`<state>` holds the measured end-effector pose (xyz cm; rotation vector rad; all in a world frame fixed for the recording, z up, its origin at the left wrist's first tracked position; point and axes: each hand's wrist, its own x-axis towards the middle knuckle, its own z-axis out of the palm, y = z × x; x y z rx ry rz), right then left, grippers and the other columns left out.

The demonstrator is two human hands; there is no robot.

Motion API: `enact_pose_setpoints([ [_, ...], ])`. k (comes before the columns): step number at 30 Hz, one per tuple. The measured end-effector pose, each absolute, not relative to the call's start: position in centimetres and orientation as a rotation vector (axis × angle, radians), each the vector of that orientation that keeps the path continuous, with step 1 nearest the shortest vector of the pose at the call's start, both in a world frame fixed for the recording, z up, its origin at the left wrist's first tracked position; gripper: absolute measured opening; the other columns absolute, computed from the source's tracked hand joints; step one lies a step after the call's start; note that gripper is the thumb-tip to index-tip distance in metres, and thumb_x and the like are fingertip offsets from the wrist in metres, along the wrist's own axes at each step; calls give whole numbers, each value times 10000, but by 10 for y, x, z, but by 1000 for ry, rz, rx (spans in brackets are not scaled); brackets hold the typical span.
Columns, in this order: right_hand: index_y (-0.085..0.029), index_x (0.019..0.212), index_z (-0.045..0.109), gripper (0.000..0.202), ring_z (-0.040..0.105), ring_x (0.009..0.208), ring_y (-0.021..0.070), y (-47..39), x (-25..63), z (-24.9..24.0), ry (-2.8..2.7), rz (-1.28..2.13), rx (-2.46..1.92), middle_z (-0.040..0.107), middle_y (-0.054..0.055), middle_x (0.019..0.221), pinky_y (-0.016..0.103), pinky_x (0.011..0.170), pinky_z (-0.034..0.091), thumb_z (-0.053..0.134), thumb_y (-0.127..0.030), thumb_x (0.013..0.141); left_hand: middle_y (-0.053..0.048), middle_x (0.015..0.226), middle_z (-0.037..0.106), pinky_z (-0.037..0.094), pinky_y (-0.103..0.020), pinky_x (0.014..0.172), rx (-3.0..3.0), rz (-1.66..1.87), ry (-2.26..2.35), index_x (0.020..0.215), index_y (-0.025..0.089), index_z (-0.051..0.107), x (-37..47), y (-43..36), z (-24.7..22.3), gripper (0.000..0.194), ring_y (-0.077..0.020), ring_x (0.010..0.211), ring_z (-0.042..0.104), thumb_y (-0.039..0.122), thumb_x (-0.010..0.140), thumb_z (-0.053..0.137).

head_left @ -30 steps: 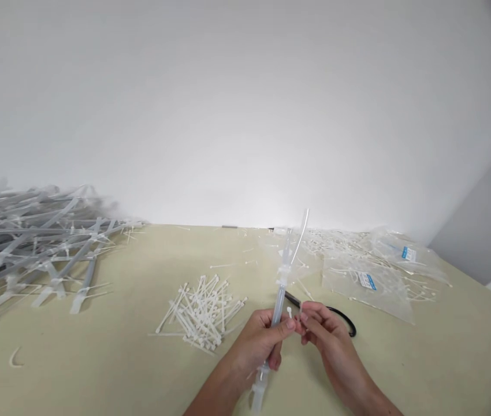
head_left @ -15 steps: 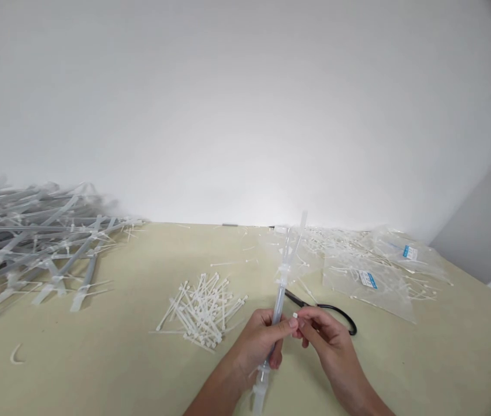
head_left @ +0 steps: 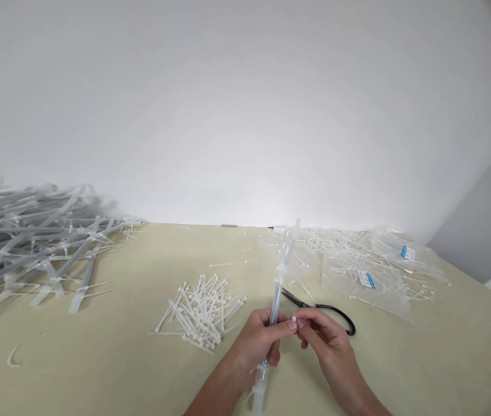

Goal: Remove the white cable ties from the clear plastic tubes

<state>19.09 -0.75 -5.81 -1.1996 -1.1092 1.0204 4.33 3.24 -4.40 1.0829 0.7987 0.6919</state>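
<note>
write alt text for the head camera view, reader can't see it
A person's left hand grips a translucent tube while the right hand pinches a white cable tie beside it. Black-handled scissors lie just beyond the right hand; a heap of cable ties, a pile of tubes and plastic bags share the yellowish table.

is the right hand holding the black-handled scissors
No, the scissors lie on the table beyond the right hand, which pinches a small white cable tie.

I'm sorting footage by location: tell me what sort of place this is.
Probably a light assembly workbench against a wall: a pile of white cable ties, a heap of grey tubes and black-handled scissors lie on it.
</note>
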Motion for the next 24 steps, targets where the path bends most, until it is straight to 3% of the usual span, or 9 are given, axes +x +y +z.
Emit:
enact_pose_setpoints([
  [4, -209, 892, 690, 307, 500, 588, 147, -9, 190, -57, -1108, 1024, -1230, 615, 36, 759, 268, 555, 453, 667, -468, 729, 28, 636, 551, 228, -216, 364, 1087, 719, 838, 794, 129, 626, 44, 32, -40, 371, -29, 359, 350, 459, 650, 718],
  [7, -215, 896, 687, 295, 507, 603, 151, -8, 190, -58, -1135, 1008, -1231, 631, 44, 800, 272, 565, 459, 649, -466, 748, 15, 699, 555, 253, -212, 369, 1103, 737, 860, 800, 125, 630, 44, 31, -39, 396, -30, 395, 363, 474, 639, 723],
  [14, -212, 908, 671, 280, 557, 697, 185, -5, 192, -66, -1203, 947, -1262, 653, 49, 780, 278, 598, 442, 652, -448, 758, 53, 652, 497, 291, -202, 368, 1137, 818, 943, 798, 154, 569, 46, 31, -49, 389, -35, 399, 351, 470, 635, 727],
  [24, -208, 919, 688, 368, 537, 663, 185, -5, 188, -58, -1136, 998, -1291, 649, 57, 788, 282, 552, 453, 639, -519, 729, 67, 535, 470, 283, -209, 400, 1241, 870, 1141, 833, 156, 598, 48, 30, -45, 352, -61, 395, 341, 433, 648, 714],
])
